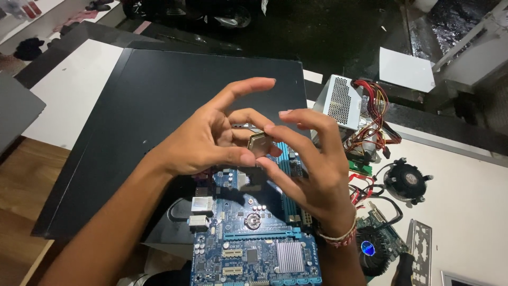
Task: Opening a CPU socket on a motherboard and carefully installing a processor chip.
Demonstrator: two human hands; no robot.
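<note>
Far left: large flat black metal case panel (159,106), lying on the white table (465,212) and reaching under both forearms.

Next, left hand (206,140), raised above the board. Pinches the small square silver-topped processor chip (257,142) between thumb and curled fingers, index finger stretched up and free.

In the middle, the chip itself: in the air, slightly tilted, above the upper part of the blue rectangular motherboard (248,238). Touches fingertips from both sides, not the board.

Then right hand (312,169), with a thin beaded bracelet (338,235) on the wrist. Meets the chip's right edge with index and thumb tips, it seems; other fingers spread open. Cannot tell exactly how hard the hand presses.

Further right: silver perforated power supply box (338,100) with red and yellow cables, round black cooler fan (405,182), dark green graphics card (375,246), grey stamped metal back plate (420,251).

To handle well, probably: hold only by the edges, never touch the underside contacts; hold level and low over the board; check the corner mark before any lowering; use no force; stay clear of the loose cables at the right.
</note>
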